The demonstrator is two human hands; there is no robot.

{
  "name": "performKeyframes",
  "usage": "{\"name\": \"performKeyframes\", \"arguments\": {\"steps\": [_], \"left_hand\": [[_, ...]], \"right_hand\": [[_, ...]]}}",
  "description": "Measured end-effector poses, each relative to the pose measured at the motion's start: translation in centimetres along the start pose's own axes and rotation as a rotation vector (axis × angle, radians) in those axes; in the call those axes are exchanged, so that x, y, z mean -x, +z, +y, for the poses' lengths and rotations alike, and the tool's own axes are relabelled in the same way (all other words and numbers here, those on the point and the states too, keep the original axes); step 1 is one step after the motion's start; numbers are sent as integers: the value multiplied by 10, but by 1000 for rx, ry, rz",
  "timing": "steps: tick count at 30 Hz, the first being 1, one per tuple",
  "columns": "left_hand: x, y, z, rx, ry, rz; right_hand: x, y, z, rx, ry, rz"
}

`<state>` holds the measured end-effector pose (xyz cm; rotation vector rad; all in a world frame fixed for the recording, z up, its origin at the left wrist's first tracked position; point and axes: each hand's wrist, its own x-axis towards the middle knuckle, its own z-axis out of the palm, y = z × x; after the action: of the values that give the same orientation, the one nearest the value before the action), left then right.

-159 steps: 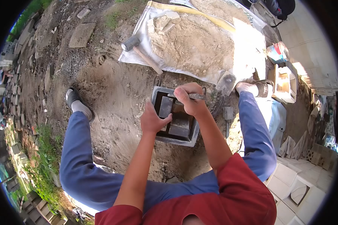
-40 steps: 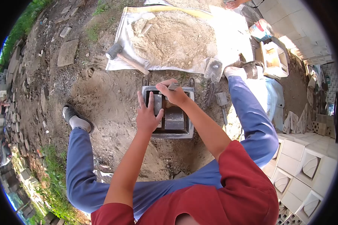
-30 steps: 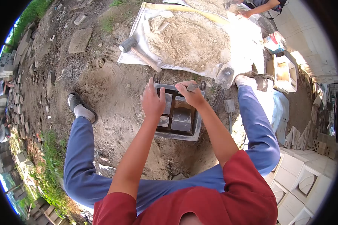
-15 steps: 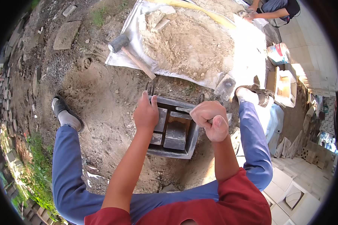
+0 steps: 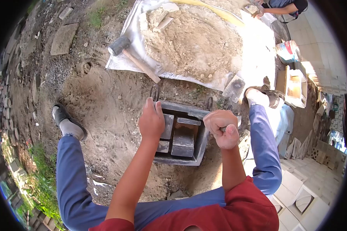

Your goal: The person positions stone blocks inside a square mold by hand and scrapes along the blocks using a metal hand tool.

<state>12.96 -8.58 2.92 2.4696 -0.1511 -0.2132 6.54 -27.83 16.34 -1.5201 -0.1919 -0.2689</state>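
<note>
A dark rectangular mould box (image 5: 179, 159) stands on the dirt between my legs, with several grey blocks (image 5: 183, 143) and bars fitted inside. At its left rim, my left hand (image 5: 152, 119) has its fingers curled over the edge, thumb pointing away from me. My right hand (image 5: 222, 128) forms a fist at the right rim, around something dark and narrow that shows only as a small end. Metal loops (image 5: 209, 103) stick up at the box's far side. What lies under both palms is hidden.
Beyond the box, a mallet (image 5: 119, 45) rests on the edge of a white sheet (image 5: 117, 63) that carries a pile of sandy material (image 5: 192, 42). A brick-like block (image 5: 233, 87) lies near my right foot. Another person's arm (image 5: 279, 10) reaches in at top right, near a bucket (image 5: 287, 52).
My right hand has shifted slightly right and toward me. The whole view has moved a little. At top right the other person's hands now hold a pale block.
</note>
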Motion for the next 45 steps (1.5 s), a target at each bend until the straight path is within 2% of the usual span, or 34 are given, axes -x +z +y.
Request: {"name": "performKeyframes", "arguments": {"steps": [3,6,7,8,11,15,18,20,23,26,30,31,38,40,44,45], "left_hand": [[-2,-1,3,20,1,16],[1,-1,2,14,-10,-7],[-2,-3,2,-5,-6,-18],[-2,-4,2,-5,0,-17],[1,-3,8,10,-15,-4],[-1,-5,8,17,-66,-13],[-1,-8,12,19,-53,-15],[-1,-8,12,22,-70,-10],[0,-5,10,-10,-39,6],[-1,-4,7,-4,-42,25],[1,-7,10,29,-33,9],[1,-8,11,34,-36,20],[5,-13,11,53,-69,-17],[3,-10,1,84,-59,-62],[20,-4,-19,74,25,-6],[28,-3,-26,91,98,27]], "right_hand": [[-4,7,-34,-7,46,36],[-2,1,-19,-15,39,-6],[1,2,17,22,-23,5],[-1,6,15,23,-28,8],[-7,8,-4,77,113,-26],[-8,12,-51,28,75,-51],[9,12,17,70,-22,-86],[11,11,16,56,-37,-145],[5,10,1,64,58,-33],[-3,15,-31,38,29,-61],[6,15,17,5,-15,-101],[9,13,17,27,62,-87],[11,16,31,29,-2,-162],[8,25,23,53,6,-75],[7,44,-25,28,-61,100],[7,48,-38,-26,-73,127]]}}
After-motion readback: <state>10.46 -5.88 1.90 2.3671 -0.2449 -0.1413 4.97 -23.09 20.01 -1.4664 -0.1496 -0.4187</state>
